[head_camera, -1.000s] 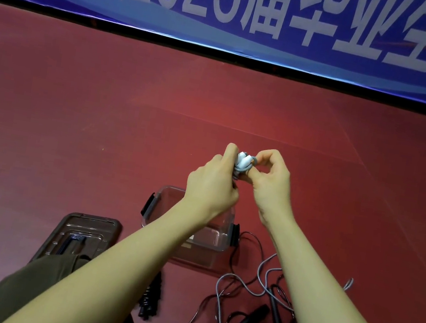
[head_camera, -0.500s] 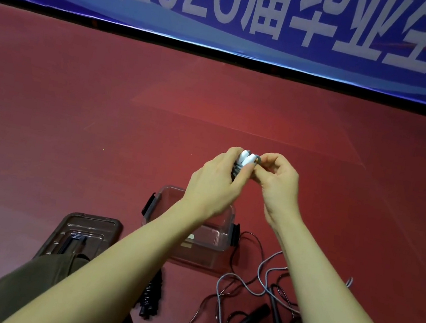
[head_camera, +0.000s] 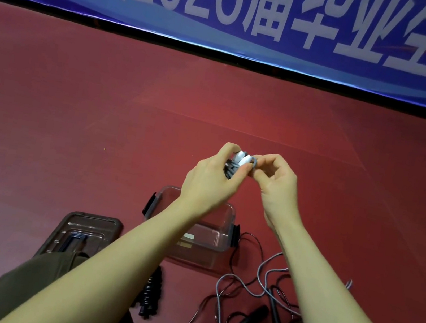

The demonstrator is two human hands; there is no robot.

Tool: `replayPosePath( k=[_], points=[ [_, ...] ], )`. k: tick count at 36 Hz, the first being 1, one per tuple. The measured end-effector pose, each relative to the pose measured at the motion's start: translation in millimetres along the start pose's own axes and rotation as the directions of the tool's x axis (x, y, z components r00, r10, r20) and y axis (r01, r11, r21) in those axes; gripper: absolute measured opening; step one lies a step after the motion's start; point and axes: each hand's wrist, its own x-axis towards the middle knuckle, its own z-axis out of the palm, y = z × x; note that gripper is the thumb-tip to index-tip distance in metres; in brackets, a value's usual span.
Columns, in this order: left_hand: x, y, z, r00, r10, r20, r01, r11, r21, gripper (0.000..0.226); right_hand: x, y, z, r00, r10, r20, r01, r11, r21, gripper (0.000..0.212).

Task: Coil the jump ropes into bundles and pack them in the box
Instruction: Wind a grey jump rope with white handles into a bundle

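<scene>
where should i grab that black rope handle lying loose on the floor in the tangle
Take the black handle across its middle, coming straight down from above. It lies flat and slanted on the red floor, a slim bar with cords looped beside it, so a pinch across its width is likely the cleanest grip.

School hall or stage area, likely. Wide dark-red floor, seams visible. Blue banner along far edge, large white Chinese characters plus "2026". Jump ropes and clear plastic box lie on floor.
</scene>
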Motion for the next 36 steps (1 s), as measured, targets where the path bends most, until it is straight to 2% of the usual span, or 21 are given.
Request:
replayPosePath(
  k=[4,11,14,17,20,28,31,33,36],
  points=[
    [-1,-1,1,1.000,0.022,0.013,-0.022,1.000,-0.016,0.023,1,1,-3,1.000,0.027,0.004,-0.027,1.000,-0.005,0.029],
    [-3,-4,-2,0.992,0.072,0.104,-0.063,0.994,-0.088,0.020,1,-3,-2,0.997,0.021,0.079,-0.009,0.988,-0.157,0.026],
    [-5,-4,-1,0.982,0.113,0.153,-0.114,0.993,-0.004,0.038,2,-3,-1,0.999,0.028,0.038,-0.021,0.983,-0.182,0.030],
    [-2,-5,4,0.985,0.055,0.161,-0.081,0.983,0.162,0.052,1,-1,1,0.998,0.058,0.024,-0.052,0.975,-0.217,0.026],
    [0,-6,5,0.994,-0.012,0.111,-0.019,0.962,0.273,0.041,0,1,6,0.996,0.080,0.026,-0.071,0.964,-0.256,0.025],
    [2,-10,5,0.988,-0.120,0.099,0.110,0.988,0.107,0.027,-5,1,15,0.999,0.035,0.020,-0.022,0.894,-0.447,0.023],
    [5,-16,7,0.977,-0.166,0.137,0.164,0.986,0.024,0.025,-9,-3,18,0.997,-0.020,0.074,0.055,0.854,-0.517,0.014],
    [6,-17,8,0.965,-0.195,0.178,0.200,0.980,-0.011,0.027,-11,-4,17,0.988,-0.083,0.134,0.147,0.791,-0.594,0.012],
    [8,-17,7,0.950,-0.215,0.225,0.225,0.974,-0.019,0.027,-15,-5,12,0.927,-0.270,0.262,0.373,0.576,-0.728,0.007]
  ],
)
